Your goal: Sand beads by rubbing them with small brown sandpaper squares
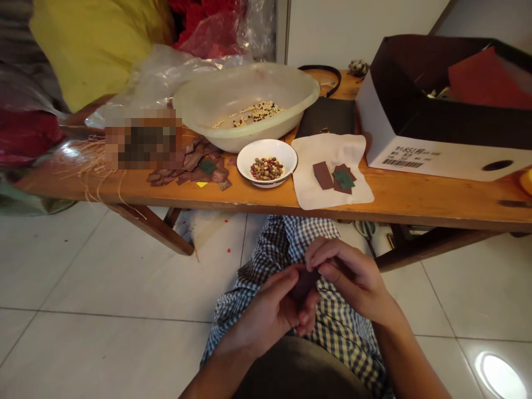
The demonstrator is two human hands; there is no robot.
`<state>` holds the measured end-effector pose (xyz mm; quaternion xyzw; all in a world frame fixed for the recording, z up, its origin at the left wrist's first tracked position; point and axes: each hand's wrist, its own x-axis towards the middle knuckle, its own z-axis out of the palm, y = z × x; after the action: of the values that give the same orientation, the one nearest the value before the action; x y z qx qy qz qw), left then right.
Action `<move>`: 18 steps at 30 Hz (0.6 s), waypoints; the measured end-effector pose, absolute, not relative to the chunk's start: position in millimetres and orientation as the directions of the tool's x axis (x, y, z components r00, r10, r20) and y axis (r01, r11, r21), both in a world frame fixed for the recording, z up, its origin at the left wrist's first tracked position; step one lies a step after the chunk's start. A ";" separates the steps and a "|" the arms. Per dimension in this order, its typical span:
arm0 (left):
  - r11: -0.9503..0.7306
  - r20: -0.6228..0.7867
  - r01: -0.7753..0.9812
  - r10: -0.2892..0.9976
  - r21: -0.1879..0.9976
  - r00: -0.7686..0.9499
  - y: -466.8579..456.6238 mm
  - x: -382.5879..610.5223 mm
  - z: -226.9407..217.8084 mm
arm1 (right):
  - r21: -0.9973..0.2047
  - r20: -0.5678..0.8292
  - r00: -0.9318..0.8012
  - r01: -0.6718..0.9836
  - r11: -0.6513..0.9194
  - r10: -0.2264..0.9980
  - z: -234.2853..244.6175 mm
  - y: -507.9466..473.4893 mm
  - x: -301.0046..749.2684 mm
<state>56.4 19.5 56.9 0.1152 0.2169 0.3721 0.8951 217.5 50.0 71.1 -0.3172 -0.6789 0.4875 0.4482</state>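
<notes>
Above the lap, my left hand (276, 307) is closed on a small dark brown flat piece (303, 284), whose material I cannot make out. At its upper right corner my right hand (351, 274) pinches with thumb and forefinger. Similar brown pieces (322, 175) and a dark green piece (343, 179) lie on a white cloth (305, 197) at the bench's front edge. Just left of it stands a white enamel bowl (266, 181) holding small multicoloured beads (266, 168).
The wooden bench (415, 202) carries a large pale basin (199, 113) with beads inside, a pile of brown scraps (195, 160), loose straw-coloured strands (83, 158) and an open black-and-white box (449, 149). Scissors (366, 233) are under the bench. Plastic bags (95, 44) stand behind.
</notes>
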 end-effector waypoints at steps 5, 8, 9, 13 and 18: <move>0.588 -0.374 -0.697 0.805 0.411 0.460 18.3 61.8 58.0 | -0.875 0.390 -0.234 0.207 0.438 0.890 71.4 43.5 211.6; 0.547 -0.437 -0.695 0.826 0.467 0.357 19.2 63.2 57.2 | -0.798 0.434 -0.214 0.361 0.484 0.875 71.6 36.4 207.8; 0.544 -0.458 -0.684 0.825 0.486 0.331 19.4 63.4 56.4 | -0.767 0.440 -0.226 0.409 0.494 0.869 71.1 34.7 206.5; 0.505 -0.450 -0.618 0.854 0.603 0.259 18.0 63.1 51.0 | -0.666 0.453 -0.271 0.530 0.525 0.849 65.6 34.0 202.2; 0.470 -0.415 -0.553 0.880 0.688 0.231 14.4 60.6 46.3 | -0.616 0.459 -0.275 0.586 0.526 0.845 60.1 35.4 201.1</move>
<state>60.6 14.4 46.3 0.2035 0.4011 0.4730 0.7576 201.1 35.4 60.1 -0.4579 -0.7812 0.1654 0.3909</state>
